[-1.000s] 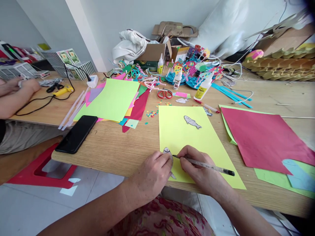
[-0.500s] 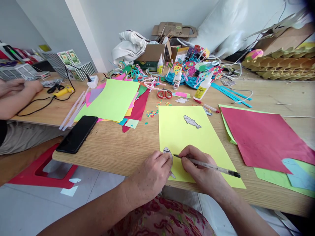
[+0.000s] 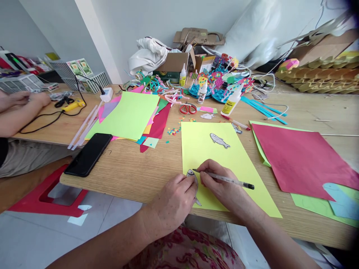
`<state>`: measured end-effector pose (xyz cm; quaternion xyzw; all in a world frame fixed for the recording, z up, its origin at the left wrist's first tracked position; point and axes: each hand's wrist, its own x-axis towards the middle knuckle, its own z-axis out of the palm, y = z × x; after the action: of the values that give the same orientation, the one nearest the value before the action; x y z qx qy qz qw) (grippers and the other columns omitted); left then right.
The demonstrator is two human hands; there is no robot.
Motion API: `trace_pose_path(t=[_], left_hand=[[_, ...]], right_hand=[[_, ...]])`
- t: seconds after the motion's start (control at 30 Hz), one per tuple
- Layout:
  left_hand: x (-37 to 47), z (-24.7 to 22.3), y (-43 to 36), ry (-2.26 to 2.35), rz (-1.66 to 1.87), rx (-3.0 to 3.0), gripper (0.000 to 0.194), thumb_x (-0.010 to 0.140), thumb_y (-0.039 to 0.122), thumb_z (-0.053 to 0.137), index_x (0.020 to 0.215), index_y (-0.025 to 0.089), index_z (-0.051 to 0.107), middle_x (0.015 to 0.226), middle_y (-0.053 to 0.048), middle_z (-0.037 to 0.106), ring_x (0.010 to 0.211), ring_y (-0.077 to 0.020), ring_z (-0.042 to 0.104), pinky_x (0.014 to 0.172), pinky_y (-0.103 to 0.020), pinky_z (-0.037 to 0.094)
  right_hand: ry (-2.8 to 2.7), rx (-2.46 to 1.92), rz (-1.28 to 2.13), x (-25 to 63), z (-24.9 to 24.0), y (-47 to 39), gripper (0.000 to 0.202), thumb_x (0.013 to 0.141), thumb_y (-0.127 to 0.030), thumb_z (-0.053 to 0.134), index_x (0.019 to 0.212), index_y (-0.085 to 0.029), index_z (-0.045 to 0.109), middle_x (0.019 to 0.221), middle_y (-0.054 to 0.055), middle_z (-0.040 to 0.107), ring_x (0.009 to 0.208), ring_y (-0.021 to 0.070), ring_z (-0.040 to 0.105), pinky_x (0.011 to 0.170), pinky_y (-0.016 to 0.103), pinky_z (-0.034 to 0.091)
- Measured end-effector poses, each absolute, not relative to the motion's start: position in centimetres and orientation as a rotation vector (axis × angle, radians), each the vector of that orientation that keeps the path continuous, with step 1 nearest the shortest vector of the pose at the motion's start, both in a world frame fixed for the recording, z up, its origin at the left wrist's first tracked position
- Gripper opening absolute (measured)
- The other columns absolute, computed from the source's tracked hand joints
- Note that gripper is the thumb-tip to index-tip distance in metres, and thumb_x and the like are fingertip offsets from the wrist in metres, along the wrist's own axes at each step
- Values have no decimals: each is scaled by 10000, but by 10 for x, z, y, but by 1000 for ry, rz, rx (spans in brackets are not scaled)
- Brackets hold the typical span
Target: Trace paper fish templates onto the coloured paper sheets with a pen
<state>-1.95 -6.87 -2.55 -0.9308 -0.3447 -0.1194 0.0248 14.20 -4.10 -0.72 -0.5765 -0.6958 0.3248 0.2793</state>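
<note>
A yellow sheet of paper [image 3: 224, 168] lies at the table's front edge. My left hand [image 3: 176, 198] has its fingers bunched on a paper fish cutout [image 3: 190, 172], holding it against the sheet's lower left; the fish's middle is hidden under the fingers. In my right hand [image 3: 220, 183] is a clear-barrelled pen [image 3: 230, 179] with a black end cap. Its tip is beside the fish's head; whether it touches the paper I cannot tell. Farther up the sheet lies another grey fish cutout [image 3: 220, 140], untouched.
To the left are a black phone [image 3: 88, 154] and stacked coloured paper [image 3: 123, 116]. Red-handled scissors [image 3: 188, 108], a glue bottle [image 3: 230, 102] and a red pen [image 3: 235, 122] lie beyond the sheet. Red paper [image 3: 303, 160] is at right. Another person's hands [image 3: 25, 102] are at far left.
My right hand has moved the pen up and slightly left, from beside the fish's body to beside its head. My left hand stays on the fish.
</note>
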Motion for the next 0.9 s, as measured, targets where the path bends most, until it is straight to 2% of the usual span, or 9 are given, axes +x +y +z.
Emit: trace_pose_path(t=[0.43,0.77,0.9], left_hand=[[-19,-26,-68,-1038,-417,-2878,150,889,138,458,969,96,578,1044,-69,601,1024,-182,511,923,-313,397],[-19,-27,-68,-1049,-373,-2899,211,907,133,425,1075,71,537,1097,-85,599,1090,-192,503,924,-329,404],[-19,-27,-68,-1044,-406,-2900,189,904,126,431,1049,71,539,1071,-91,604,1070,-190,517,898,-335,427]], right_hand=[[-1896,-1549,881,143,-7,-42,107,773,-234,442,717,-204,528,551,-49,501,500,105,429,481,221,328],[-1847,-1493,882,148,-6,-58,79,756,-233,428,692,-210,469,499,-51,447,466,111,410,440,226,304],[-1844,-1494,850,147,-7,-64,89,765,-221,422,690,-213,467,473,-65,440,431,102,403,427,220,305]])
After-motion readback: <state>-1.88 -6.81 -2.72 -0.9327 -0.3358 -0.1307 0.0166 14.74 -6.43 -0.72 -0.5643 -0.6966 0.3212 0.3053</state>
